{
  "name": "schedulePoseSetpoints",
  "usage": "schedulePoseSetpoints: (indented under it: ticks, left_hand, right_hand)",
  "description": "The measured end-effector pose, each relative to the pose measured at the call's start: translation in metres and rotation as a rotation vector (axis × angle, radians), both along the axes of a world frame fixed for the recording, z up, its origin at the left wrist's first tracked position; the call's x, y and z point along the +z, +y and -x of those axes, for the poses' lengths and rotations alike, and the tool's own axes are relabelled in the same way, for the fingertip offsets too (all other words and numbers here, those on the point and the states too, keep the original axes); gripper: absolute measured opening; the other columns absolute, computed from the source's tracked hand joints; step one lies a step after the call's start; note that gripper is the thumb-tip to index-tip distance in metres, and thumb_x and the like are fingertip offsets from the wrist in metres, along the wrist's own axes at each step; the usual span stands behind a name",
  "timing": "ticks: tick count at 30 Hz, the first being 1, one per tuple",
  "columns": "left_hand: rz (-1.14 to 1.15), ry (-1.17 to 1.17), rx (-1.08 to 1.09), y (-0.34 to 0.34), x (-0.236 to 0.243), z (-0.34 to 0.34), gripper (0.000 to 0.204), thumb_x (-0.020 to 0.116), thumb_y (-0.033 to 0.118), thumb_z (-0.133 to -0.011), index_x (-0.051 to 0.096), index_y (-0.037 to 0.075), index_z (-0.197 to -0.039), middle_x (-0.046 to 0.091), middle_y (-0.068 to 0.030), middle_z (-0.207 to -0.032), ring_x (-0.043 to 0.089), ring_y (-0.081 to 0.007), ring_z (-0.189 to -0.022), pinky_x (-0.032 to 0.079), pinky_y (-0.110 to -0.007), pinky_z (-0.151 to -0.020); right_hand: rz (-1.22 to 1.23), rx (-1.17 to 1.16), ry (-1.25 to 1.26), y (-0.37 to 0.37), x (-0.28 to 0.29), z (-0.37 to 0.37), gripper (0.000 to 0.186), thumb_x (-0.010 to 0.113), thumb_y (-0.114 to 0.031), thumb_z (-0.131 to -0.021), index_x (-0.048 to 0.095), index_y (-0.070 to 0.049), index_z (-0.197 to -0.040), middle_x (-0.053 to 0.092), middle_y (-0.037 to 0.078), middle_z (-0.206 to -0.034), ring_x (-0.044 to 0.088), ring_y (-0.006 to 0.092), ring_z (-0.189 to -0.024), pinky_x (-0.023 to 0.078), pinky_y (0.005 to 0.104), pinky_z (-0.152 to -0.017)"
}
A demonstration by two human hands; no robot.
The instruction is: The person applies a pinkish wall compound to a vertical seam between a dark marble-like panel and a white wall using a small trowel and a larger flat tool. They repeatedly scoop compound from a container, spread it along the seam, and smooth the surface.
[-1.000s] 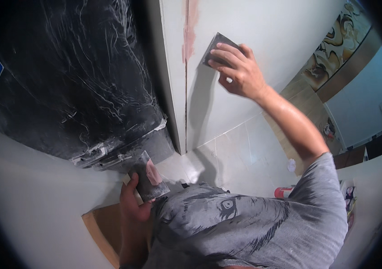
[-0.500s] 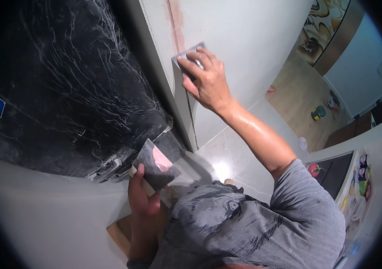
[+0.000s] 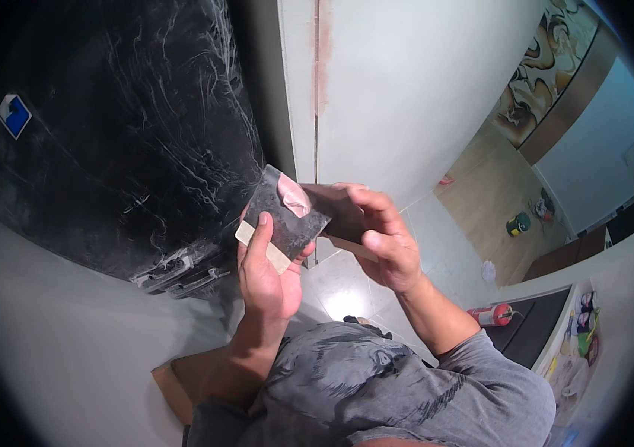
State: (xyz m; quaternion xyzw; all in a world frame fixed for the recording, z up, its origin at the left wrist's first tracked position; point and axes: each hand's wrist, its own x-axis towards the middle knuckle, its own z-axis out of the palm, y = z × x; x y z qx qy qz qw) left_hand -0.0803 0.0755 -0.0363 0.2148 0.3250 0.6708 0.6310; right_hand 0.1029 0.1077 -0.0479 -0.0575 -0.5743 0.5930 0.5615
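Basically: two scrapers edge to edge, filler lump exposed

Left hand (image 3: 268, 285) grips the grey scraper (image 3: 272, 212) by its pale back strip (image 3: 278, 259), thumb on the upper face, other fingers mostly hidden behind. Blade is tilted, with a lump of pink filler (image 3: 294, 197) sitting near its upper right edge. Right hand (image 3: 393, 252) grasps the dark scraper (image 3: 341, 210), thumb standing off the face, some fingers hidden; how firm that hold is, cannot tell. Dark scraper's near end is partly behind the grey one; touching or just apart, not clear.

Both tools are in front of the wall panel (image 3: 421, 82), off the surface as far as I can tell. Narrow seam (image 3: 316, 153) runs down the panel, pink smears (image 3: 322, 59) along its upper part, a dark line lower down.

Risks, my judgement: lump is close to the blade edge, so more tilt or a knock from the dark scraper could drop it on the tiled floor (image 3: 422, 232) or the grey shirt (image 3: 436, 391). Right-hand hold looks light; a catch between the blades could twist that tool loose. Uneven scooping could leave filler on one corner only, giving a patchy smear. Fingertips near blade edges: a slip could nick them.
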Motion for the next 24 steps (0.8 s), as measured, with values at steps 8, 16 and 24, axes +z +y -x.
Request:
schedulePoseSetpoints:
  ticks: [8, 16, 24]
  left_hand:
    - [-0.114, 0.118, -0.094, -0.020, 0.008, 0.011, 0.043, 0.055, 0.025, -0.112, 0.053, 0.002, -0.148, 0.071, -0.0123, -0.125, 0.073, -0.0217, -0.106, 0.060, -0.039, -0.074]
    - [-0.235, 0.693, 0.074, -0.025, 0.010, 0.006, 0.038, 0.054, 0.009, -0.109, 0.057, -0.008, -0.143, 0.069, -0.0131, -0.125, 0.066, -0.0159, -0.111, 0.058, -0.032, -0.092]
    - [-0.123, 0.566, 0.345, -0.018, 0.010, 0.020, 0.039, 0.054, 0.012, -0.108, 0.058, -0.007, -0.142, 0.067, -0.0161, -0.129, 0.066, -0.0207, -0.117, 0.055, -0.035, -0.101]
  right_hand:
    - [-0.410, -0.290, -1.123, 0.032, 0.033, -0.049, 0.046, 0.063, -0.005, -0.095, 0.072, -0.010, -0.139, 0.061, 0.018, -0.142, 0.058, 0.0367, -0.135, 0.046, 0.0467, -0.116]
    - [-1.094, -0.351, -1.196, 0.014, 0.106, -0.046, 0.044, 0.072, -0.015, -0.077, 0.081, -0.017, -0.121, 0.070, 0.006, -0.128, 0.065, 0.0275, -0.127, 0.049, 0.0479, -0.099]
    - [-1.053, -0.282, -1.324, 0.061, 0.058, -0.066, 0.046, 0.076, -0.014, -0.074, 0.081, -0.017, -0.120, 0.069, 0.005, -0.126, 0.062, 0.0224, -0.130, 0.048, 0.0529, -0.105]
